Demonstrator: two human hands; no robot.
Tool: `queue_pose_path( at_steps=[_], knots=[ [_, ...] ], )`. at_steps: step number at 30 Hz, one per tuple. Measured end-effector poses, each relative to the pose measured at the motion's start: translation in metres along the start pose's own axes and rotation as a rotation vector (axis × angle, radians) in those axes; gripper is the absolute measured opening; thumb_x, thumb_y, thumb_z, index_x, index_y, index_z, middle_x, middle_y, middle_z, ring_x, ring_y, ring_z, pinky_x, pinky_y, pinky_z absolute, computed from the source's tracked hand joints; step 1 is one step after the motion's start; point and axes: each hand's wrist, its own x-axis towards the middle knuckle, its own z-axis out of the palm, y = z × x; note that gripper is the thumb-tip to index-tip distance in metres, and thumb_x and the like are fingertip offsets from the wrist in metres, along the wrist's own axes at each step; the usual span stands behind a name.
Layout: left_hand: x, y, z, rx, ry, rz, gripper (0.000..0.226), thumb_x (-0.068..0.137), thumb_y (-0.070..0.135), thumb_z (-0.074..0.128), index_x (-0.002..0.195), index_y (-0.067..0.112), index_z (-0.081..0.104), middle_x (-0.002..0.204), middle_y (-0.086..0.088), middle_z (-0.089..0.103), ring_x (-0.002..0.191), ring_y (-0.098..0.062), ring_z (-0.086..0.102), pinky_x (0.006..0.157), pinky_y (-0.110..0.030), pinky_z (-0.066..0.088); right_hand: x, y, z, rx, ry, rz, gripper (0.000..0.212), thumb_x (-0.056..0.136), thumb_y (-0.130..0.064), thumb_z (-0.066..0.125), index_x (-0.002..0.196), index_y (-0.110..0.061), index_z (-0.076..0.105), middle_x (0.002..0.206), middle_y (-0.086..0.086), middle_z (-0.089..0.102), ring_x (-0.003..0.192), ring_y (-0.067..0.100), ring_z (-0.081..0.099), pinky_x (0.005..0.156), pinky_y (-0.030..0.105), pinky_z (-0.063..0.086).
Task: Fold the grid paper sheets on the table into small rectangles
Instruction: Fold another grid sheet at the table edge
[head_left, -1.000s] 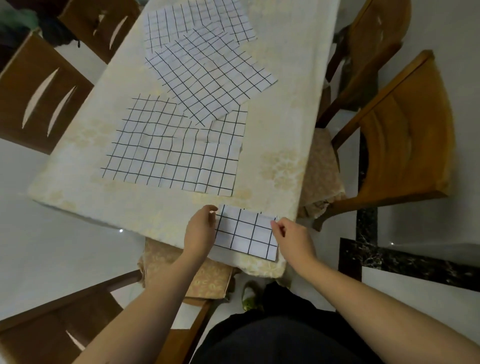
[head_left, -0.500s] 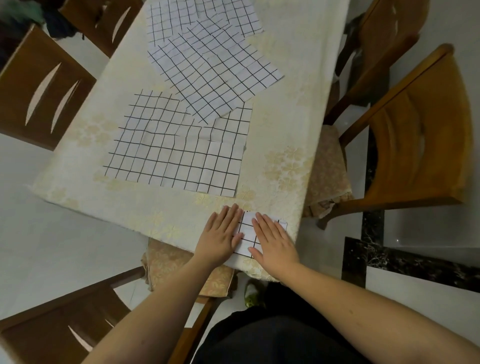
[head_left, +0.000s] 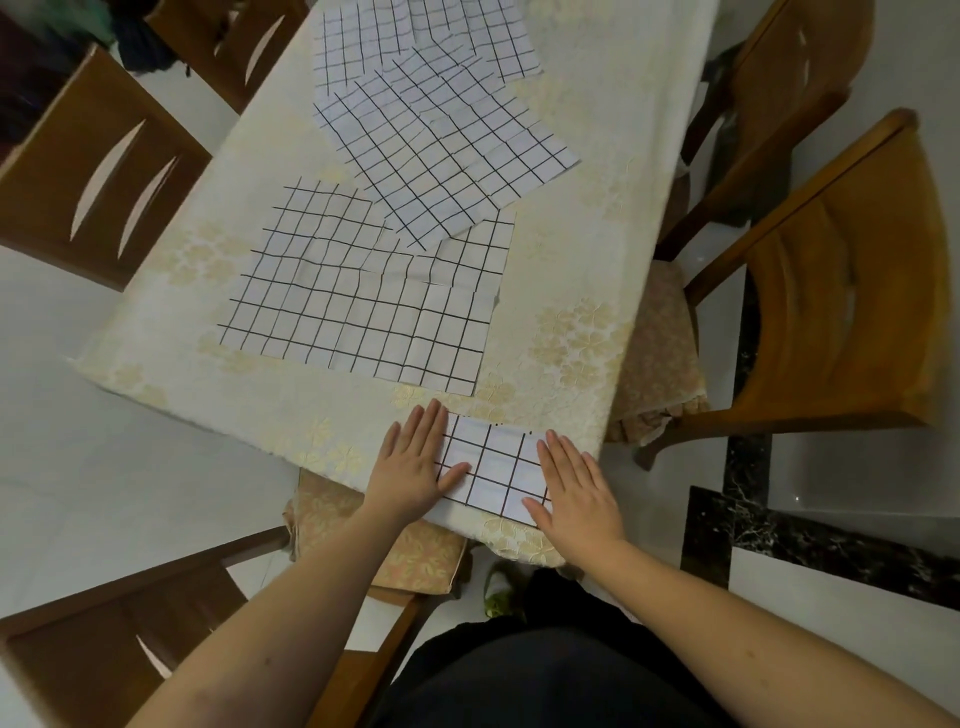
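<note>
The folded grid paper (head_left: 491, 465) lies at the near corner of the table (head_left: 597, 249), its long axis running left to right and slightly tilted, the right end a little nearer the person. Both hands sit on it, one at each short end — the left hand (head_left: 415, 462) covers the left edge, thumb reaching in over the paper, and the right hand (head_left: 574, 486) covers the right edge. All fingers are straight and spread flat, palms down, pressing rather than gripping; neither hand has hold of anything.

So the paper lies between the two hands, inward from each set of fingers, and both are equally near it. Judging from this, the step in hand is flattening a crease, and any further fold would likely bring one short end across to the other, along that long axis.

Farther up the table, well apart from the hands, lie the unfolded grid sheets (head_left: 358, 301) — a large one nearest, others overlapping beyond it, still to be folded.
</note>
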Motion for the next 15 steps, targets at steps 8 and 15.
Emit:
queue_pose_path(
  at_steps=[8, 15],
  knots=[
    [0.007, 0.01, -0.034, -0.156, 0.154, -0.017, 0.06, 0.092, 0.044, 0.038, 0.14, 0.008, 0.044, 0.145, -0.011, 0.046, 0.132, -0.03, 0.045, 0.101, -0.044, 0.043, 0.01, 0.004, -0.031, 0.177, 0.146, -0.058, 0.077, 0.088, -0.06, 0.008, 0.141, -0.017, 0.045, 0.152, 0.003, 0.037, 0.141, 0.021, 0.029, 0.118, 0.035, 0.012],
    [0.002, 0.012, -0.053, -0.22, 0.194, -0.114, 0.024, 0.099, 0.024, 0.046, 0.109, 0.014, 0.066, 0.104, -0.005, 0.067, 0.087, -0.026, 0.062, 0.07, -0.036, 0.05, 0.015, 0.009, -0.049, 0.288, 0.186, -0.049, 0.039, 0.1, -0.041, 0.04, 0.131, -0.022, 0.053, 0.135, -0.003, 0.051, 0.127, 0.016, 0.041, 0.105, 0.031, 0.027]
  ],
)
